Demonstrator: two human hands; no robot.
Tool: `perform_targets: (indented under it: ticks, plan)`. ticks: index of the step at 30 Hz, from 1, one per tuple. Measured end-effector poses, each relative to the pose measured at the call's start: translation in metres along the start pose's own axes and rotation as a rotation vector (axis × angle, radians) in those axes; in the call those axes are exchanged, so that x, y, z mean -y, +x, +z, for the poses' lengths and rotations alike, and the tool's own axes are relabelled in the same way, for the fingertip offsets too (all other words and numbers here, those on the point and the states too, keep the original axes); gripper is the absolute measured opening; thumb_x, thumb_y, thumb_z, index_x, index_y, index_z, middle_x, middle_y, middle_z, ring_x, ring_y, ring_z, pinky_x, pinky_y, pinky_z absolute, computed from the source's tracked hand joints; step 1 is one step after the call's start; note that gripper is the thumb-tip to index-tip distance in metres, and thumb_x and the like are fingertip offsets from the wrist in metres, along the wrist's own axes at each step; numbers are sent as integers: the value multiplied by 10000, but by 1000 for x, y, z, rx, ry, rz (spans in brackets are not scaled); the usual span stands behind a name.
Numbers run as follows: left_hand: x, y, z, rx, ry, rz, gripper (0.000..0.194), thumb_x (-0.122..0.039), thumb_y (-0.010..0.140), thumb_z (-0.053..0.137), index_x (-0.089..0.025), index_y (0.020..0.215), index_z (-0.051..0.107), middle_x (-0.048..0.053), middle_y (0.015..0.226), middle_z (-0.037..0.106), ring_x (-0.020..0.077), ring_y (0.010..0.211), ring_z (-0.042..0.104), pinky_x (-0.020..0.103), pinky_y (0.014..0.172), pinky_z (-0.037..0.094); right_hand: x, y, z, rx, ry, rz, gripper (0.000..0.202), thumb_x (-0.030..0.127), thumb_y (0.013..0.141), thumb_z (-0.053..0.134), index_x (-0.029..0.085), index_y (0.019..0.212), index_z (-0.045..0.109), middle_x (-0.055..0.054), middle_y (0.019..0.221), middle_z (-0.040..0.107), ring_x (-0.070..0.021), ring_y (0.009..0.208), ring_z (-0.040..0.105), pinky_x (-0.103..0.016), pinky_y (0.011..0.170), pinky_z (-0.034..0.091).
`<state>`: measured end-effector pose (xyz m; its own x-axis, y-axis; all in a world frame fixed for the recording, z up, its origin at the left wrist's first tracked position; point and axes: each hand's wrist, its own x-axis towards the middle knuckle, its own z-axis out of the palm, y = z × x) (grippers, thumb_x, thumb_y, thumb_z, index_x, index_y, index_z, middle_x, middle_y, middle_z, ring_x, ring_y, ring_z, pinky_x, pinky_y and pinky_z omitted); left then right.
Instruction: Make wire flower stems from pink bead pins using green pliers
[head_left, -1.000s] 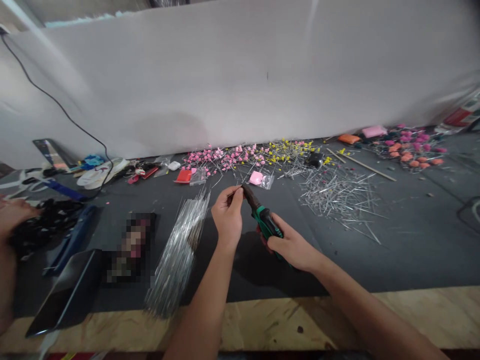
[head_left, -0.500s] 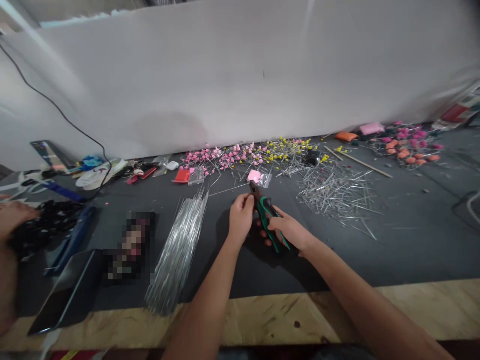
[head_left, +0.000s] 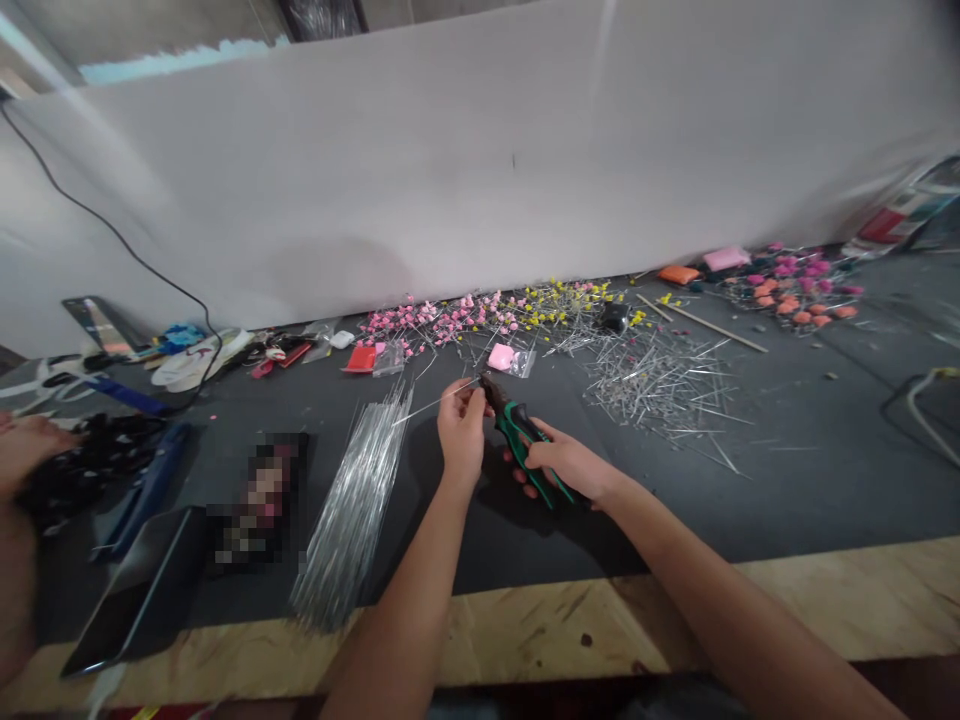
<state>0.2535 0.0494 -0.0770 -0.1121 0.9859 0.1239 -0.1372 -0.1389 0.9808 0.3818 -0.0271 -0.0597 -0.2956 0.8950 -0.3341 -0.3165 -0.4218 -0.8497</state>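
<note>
My right hand (head_left: pixel 571 462) is wrapped round the green and black handles of a pair of pliers (head_left: pixel 517 420), whose dark jaws point away and to the left. Close by the jaws, my left hand (head_left: pixel 462 435) pinches a thin metal wire (head_left: pixel 426 404). One end of the wire is at the jaws, and the rest runs left towards a bundle of straight wires (head_left: pixel 351 500). Whether the jaws grip the wire is too small to tell. Just beyond the pliers lies a pink packet (head_left: pixel 501 356). A pile of short cut wires (head_left: pixel 660 385) is spread to the right.
Pink-tipped wires (head_left: pixel 442 318), yellow-tipped wires (head_left: pixel 566 305) and orange-tipped wires (head_left: pixel 799 308) lie along the white wall. At left are a phone (head_left: pixel 135 590), a blue stapler-like tool (head_left: pixel 142 495) and another person's hand (head_left: pixel 30 450) by black material. A wooden stick (head_left: pixel 716 328) lies at right.
My left hand and the plier jaws have shifted slightly left, towards the wire bundle. The wire now slants more and reaches over the bundle's upper part. The view has moved a little.
</note>
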Motion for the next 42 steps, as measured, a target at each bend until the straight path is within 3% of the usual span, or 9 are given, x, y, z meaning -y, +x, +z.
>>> perform_targets:
  ticks: [9, 17, 20, 24, 28, 34, 42]
  plan:
    - [-10, 1, -6, -60, 49, 110, 246, -330, 729, 612, -160, 907, 615, 7, 703, 616, 100, 617, 574, 223, 616, 468, 0, -5, 2, 6, -88, -13, 302, 174, 657, 507, 224, 955, 514, -21, 895, 577, -105, 591, 535, -248, 511, 438]
    - [-11, 1, -6, -56, 113, 109, 220, -338, 731, 605, -158, 855, 631, 14, 718, 631, 111, 638, 584, 226, 622, 472, 5, -14, 6, 10, -205, 19, 218, 175, 696, 469, 198, 906, 523, 18, 669, 548, -94, 512, 524, -210, 468, 388]
    - [-10, 3, -7, -29, 133, 112, 207, -334, 742, 593, -164, 853, 631, 4, 693, 621, 109, 622, 578, 224, 618, 468, 9, -17, 10, -15, -156, 8, 227, 173, 679, 505, 198, 903, 530, 3, 749, 577, -101, 573, 549, -212, 493, 424]
    - [-9, 6, -11, 19, 159, 129, 218, -339, 761, 572, -164, 879, 626, 10, 716, 622, 115, 635, 584, 234, 632, 471, 10, -17, 12, -22, -21, -4, 285, 161, 623, 572, 204, 904, 554, -27, 924, 595, -158, 819, 584, -272, 634, 508]
    - [-10, 9, -18, 75, 274, 245, 192, -319, 787, 551, -169, 881, 628, 19, 758, 619, 113, 662, 588, 238, 667, 470, 10, -16, 10, -11, 49, -6, 348, 140, 599, 576, 222, 937, 572, -24, 992, 591, -168, 886, 586, -319, 727, 515]
    - [-12, 15, -30, 173, 488, 459, 144, -271, 808, 537, -190, 866, 641, 34, 874, 620, 115, 743, 590, 243, 719, 463, 11, -16, 7, -29, -133, 63, 281, 171, 655, 521, 210, 928, 572, -5, 811, 613, -110, 624, 583, -230, 562, 446]
    - [-9, 14, -25, 141, 454, 417, 156, -289, 802, 545, -183, 863, 642, 37, 870, 635, 120, 737, 602, 250, 717, 474, 2, -9, 3, -64, -227, 5, 248, 168, 656, 485, 212, 892, 549, 24, 734, 547, -78, 500, 507, -217, 483, 380]
